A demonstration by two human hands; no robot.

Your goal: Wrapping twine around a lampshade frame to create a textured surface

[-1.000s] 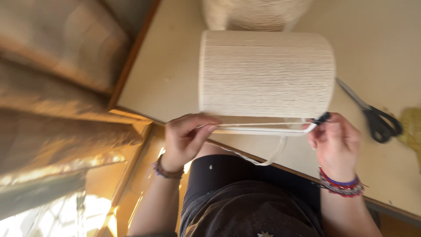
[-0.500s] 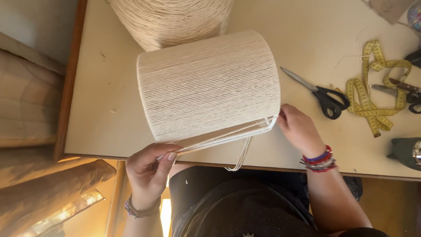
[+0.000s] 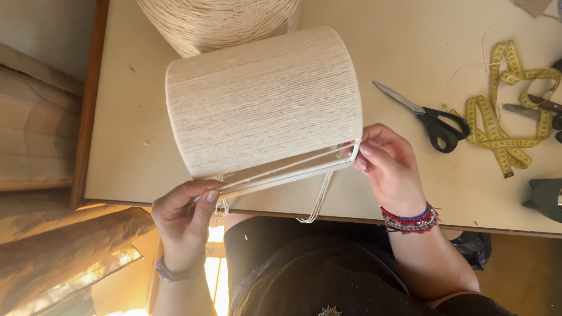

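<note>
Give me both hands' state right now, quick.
Left hand: closed, pinching cord strands at the left lower rim of the cord-wrapped cylinder.
Right hand: fingers curled, gripping the cylinder's right lower rim, where the cord strands meet it.

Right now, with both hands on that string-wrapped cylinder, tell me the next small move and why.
Probably draw the loose cord taut across the open gap and lay it beside the last strand. The left hand pinches cord at the wrapped cylinder's left rim, the right hand holds the right rim, and a slack loop hangs below the table edge.
</note>
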